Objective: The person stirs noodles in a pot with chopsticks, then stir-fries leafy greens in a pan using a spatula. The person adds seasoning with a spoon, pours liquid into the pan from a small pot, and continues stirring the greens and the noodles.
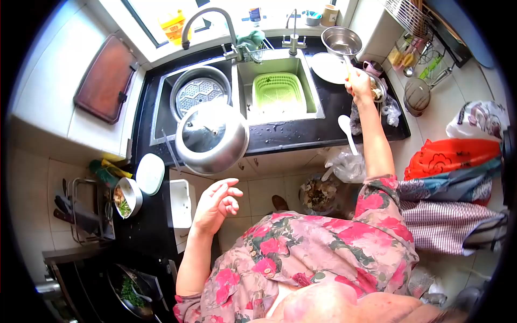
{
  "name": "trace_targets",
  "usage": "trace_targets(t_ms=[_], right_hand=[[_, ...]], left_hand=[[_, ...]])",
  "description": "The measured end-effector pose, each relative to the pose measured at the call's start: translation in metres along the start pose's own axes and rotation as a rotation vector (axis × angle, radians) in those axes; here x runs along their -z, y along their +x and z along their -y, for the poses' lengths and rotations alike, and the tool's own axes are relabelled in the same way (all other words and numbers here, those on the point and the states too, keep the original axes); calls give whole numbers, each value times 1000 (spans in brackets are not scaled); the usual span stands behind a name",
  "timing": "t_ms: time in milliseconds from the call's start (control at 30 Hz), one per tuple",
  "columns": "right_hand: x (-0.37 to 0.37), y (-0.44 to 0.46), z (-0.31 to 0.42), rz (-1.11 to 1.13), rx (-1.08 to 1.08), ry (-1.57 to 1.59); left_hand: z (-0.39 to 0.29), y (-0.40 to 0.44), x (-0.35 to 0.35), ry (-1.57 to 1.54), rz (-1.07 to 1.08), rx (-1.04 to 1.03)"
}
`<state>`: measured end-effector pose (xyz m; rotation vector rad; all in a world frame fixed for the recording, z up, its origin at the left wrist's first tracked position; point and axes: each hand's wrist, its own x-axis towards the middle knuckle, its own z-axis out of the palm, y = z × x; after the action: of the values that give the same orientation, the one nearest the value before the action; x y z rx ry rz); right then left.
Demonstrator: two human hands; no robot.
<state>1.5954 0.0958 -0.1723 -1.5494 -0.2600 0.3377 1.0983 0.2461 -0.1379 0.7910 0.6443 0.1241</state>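
Note:
My right hand (360, 86) reaches to the far right of the counter, its fingers closed round the pale handle of a small metal saucepan (342, 42). Beneath the saucepan and handle is a white plate (326, 69). A bowl (378, 89) sits just right of my wrist, partly hidden. My left hand (218, 203) hangs empty in front of the counter edge, fingers loosely curled and apart. Nearest to it is a large metal pot with a glass lid (212, 140), at the sink's front edge. A white ladle (347, 132) lies left of my right forearm.
Behind the large pot, a steamer tray (200, 96) sits in the left basin. A green basket (277, 92) stands in the right basin under the tap (207, 16). On the left are a white bowl of food (127, 198) and a wok with greens (132, 293). A waste bag (319, 195) is below.

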Motion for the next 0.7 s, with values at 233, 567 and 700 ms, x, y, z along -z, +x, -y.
trace_targets(t_ms=[233, 567, 700], right_hand=[[-8, 113, -64, -140, 1, 148], [-1, 174, -133, -147, -85, 125], [32, 216, -150, -143, 3, -36]], left_hand=[[-12, 89, -57, -48, 104, 61], [-5, 114, -83, -148, 110, 60], [-11, 126, -98, -171, 79, 45]])
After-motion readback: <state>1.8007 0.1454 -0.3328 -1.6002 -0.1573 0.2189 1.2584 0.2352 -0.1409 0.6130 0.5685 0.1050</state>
